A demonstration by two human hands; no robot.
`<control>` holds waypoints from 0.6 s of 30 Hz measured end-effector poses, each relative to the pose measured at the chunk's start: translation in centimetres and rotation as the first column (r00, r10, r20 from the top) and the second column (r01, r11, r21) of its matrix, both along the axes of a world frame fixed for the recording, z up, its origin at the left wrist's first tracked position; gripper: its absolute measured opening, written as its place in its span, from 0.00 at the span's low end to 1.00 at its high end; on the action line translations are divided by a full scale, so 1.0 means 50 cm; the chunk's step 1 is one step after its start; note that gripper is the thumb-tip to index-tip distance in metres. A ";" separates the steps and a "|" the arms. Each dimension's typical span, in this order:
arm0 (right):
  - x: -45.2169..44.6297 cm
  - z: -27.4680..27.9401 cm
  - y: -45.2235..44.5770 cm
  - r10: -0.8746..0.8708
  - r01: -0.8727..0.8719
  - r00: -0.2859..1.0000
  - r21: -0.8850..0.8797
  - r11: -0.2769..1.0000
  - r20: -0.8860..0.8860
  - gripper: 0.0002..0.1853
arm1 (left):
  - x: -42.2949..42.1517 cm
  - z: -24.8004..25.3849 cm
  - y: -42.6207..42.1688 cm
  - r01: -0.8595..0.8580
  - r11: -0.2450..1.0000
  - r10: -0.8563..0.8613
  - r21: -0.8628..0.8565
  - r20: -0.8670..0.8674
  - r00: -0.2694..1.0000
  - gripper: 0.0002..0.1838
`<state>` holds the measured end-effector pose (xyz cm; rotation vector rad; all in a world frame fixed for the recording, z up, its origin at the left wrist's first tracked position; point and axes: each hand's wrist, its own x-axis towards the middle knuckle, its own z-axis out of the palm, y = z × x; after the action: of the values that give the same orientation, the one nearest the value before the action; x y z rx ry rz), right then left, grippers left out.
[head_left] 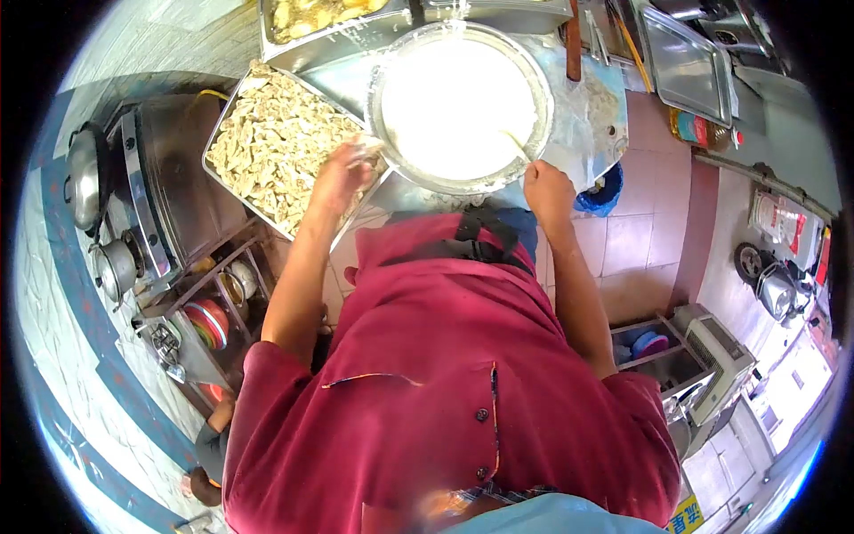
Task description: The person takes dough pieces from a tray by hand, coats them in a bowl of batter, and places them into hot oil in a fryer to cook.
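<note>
A wide metal basin of bright white stuff, overexposed in the middle, stands in front of me. My right hand is closed at its lower right rim on a pale, thin utensil that reaches into the white stuff. Beside the basin on the left lies a metal tray full of pale, sliced pieces. Over the tray's right side, near the basin rim, my left hand has its fingers drawn together around something small and whitish that I cannot make out.
A metal container of yellowish pieces stands behind the tray. An empty metal tray and bottles are at the right. A blue-lined bin is below the table edge. Pots stand far left. Another person's arm shows at lower left.
</note>
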<state>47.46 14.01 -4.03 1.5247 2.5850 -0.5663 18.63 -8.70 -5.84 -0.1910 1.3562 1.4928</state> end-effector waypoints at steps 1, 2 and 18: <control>0.002 -0.015 -0.007 0.044 -0.044 0.999 0.018 0.999 0.030 0.13 | 0.024 0.000 0.034 0.062 0.998 -0.063 0.011 0.039 0.997 0.22; 0.003 -0.023 -0.014 0.087 -0.089 0.994 0.035 0.995 0.061 0.14 | 0.053 0.007 0.068 0.115 0.992 -0.113 -0.048 0.046 0.993 0.22; -0.012 -0.022 -0.055 -0.020 0.020 1.000 -0.080 0.997 0.005 0.14 | 0.215 -0.116 0.249 0.399 0.565 -0.821 -0.722 -0.538 0.191 0.24</control>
<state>46.88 11.26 -5.15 1.5267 2.5137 -0.6601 29.39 3.73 -11.64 0.9356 2.1845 0.4118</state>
